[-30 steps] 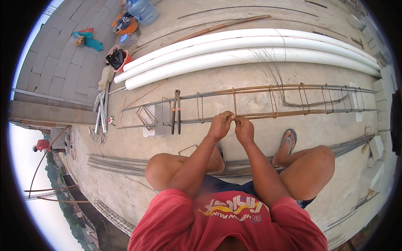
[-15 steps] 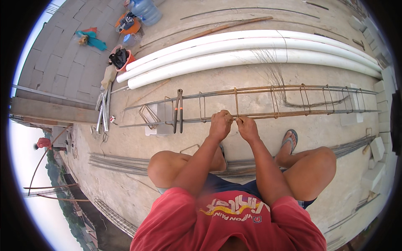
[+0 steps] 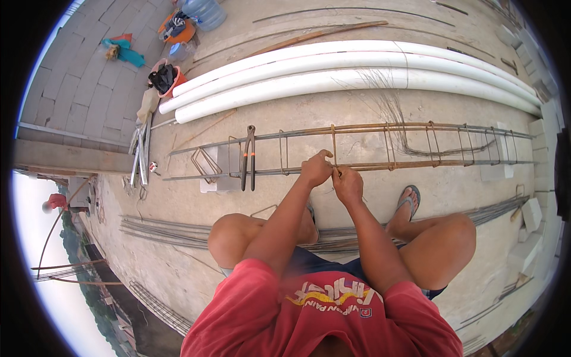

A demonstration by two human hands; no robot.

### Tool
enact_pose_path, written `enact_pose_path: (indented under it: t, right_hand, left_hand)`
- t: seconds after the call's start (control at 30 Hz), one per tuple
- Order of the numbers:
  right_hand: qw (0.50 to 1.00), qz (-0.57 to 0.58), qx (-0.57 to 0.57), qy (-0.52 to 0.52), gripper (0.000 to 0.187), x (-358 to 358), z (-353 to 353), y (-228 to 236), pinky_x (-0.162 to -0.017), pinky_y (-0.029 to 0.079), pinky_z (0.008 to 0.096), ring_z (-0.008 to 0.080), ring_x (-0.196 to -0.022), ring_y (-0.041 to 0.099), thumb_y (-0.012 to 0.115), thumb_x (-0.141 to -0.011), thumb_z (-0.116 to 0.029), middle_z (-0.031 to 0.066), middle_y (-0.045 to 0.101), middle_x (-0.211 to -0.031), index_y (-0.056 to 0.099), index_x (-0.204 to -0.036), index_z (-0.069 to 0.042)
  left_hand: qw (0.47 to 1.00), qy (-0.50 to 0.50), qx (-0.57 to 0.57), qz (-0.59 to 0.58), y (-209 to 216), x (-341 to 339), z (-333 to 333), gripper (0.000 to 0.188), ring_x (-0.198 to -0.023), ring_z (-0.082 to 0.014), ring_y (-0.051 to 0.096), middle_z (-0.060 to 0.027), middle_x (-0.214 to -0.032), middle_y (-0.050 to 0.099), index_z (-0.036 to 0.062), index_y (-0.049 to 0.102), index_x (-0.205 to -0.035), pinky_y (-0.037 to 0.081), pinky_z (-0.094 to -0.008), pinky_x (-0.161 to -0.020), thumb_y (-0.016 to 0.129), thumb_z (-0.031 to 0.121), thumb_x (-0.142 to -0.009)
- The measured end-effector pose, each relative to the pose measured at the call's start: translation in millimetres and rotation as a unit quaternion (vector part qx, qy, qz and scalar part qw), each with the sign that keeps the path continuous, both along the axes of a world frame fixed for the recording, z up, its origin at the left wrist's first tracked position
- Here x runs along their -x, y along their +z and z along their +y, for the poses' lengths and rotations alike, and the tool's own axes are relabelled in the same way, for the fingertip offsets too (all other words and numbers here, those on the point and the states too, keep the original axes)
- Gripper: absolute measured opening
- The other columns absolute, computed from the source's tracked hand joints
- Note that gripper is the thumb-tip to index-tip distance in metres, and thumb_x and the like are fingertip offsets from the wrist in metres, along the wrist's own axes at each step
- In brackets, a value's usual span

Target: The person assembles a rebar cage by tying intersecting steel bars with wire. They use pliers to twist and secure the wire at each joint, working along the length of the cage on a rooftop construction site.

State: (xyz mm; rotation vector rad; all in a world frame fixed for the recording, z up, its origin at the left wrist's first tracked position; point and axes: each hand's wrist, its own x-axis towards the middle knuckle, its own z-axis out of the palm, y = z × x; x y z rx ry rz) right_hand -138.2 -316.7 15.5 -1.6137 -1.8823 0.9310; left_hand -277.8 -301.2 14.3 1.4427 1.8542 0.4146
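Both my hands meet at the near bar of a long steel rebar cage (image 3: pixel 410 165), where a rusty stirrup (image 3: pixel 334 141) crosses it. My left hand (image 3: pixel 316 169) is closed just left of that stirrup, its index finger bent towards it. Right beside it, my right hand (image 3: pixel 348 184) pinches at the joint with thumb and finger. Whatever lies between the fingers is too small to make out. Long-handled pincers (image 3: pixel 251 132) with orange bands rest across the cage to the left. Several loose stirrups (image 3: pixel 205 165) lie beyond them. Thin binding wires (image 3: pixel 399 122) drape over the cage on the right.
Pale blocks (image 3: pixel 225 156) prop the cage. White pipes (image 3: pixel 279 89) stretch behind it. Steel rods (image 3: pixel 163 229) run beneath my legs. Buckets (image 3: pixel 177 77) and a water jug (image 3: pixel 205 13) stand far left. Another person (image 3: pixel 57 202) is beyond the left edge.
My right hand has shifted slightly down and left at the joint, and its fingers have turned. My left index finger now sticks out more. The view has tilted a little.
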Motion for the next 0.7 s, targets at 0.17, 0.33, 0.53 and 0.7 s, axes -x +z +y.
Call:
enact_pose_path:
  t: [0.17, 0.33, 0.53, 0.7]
  right_hand:
    - [1.000, 0.000, -0.002, -0.001, 0.027, 1.6, -0.3, -4.4, -0.066, 0.048, 0.0514, 0.0411, -0.074, 0.062, 0.057, -0.090, -0.025, 0.0208, 0.064, -0.077, 0.064, -0.078, -0.003]
    - [1.000, 0.010, -0.010, -0.014, 0.026, 3.2, -2.6, 0.1, -0.066, 0.048, 0.0514, 0.0414, -0.074, 0.062, 0.057, -0.090, -0.026, 0.0210, 0.064, -0.077, 0.065, -0.078, -0.003]
    - [1.000, -0.013, 0.006, -0.012, 0.026, 2.1, -1.0, -0.4, -0.066, 0.048, 0.0509, 0.0409, -0.075, 0.062, 0.058, -0.089, -0.026, 0.0206, 0.064, -0.079, 0.064, -0.080, -0.003]
    - [0.990, -0.103, 0.078, 0.057, 0.022, -13.4, 9.7, 15.3, -0.072, 0.050, 0.0496, 0.0415, -0.079, 0.064, 0.058, -0.086, -0.023, 0.0226, 0.066, -0.081, 0.068, -0.081, -0.003]
  left_hand:
    - [0.980, 0.120, -0.026, -0.159, -8.4, 0.4, 2.2, 0.039, -0.083, -0.0263, 0.069, -0.0163, -0.086, 0.071, -0.0024, 0.062, -0.114, 0.052, -0.0349, -0.077, 0.063, 0.017, -0.080]
    - [0.980, 0.118, -0.022, -0.160, 11.9, -1.2, 4.1, 0.027, -0.083, -0.0259, 0.069, -0.0196, -0.089, 0.071, -0.0077, 0.069, -0.092, 0.052, -0.0350, -0.076, 0.063, 0.016, -0.080]
    - [0.987, 0.119, -0.091, -0.060, 27.6, -25.0, -9.6, 0.021, -0.086, -0.0330, 0.067, -0.0192, -0.089, 0.070, 0.0008, 0.071, -0.091, 0.052, -0.0374, -0.077, 0.063, 0.017, -0.082]
    - [0.988, -0.015, -0.149, -0.035, 29.6, -10.9, -31.5, 0.017, -0.100, -0.0313, 0.062, -0.0141, -0.099, 0.069, 0.0039, 0.070, -0.095, 0.043, -0.0425, -0.091, 0.057, 0.007, -0.084]
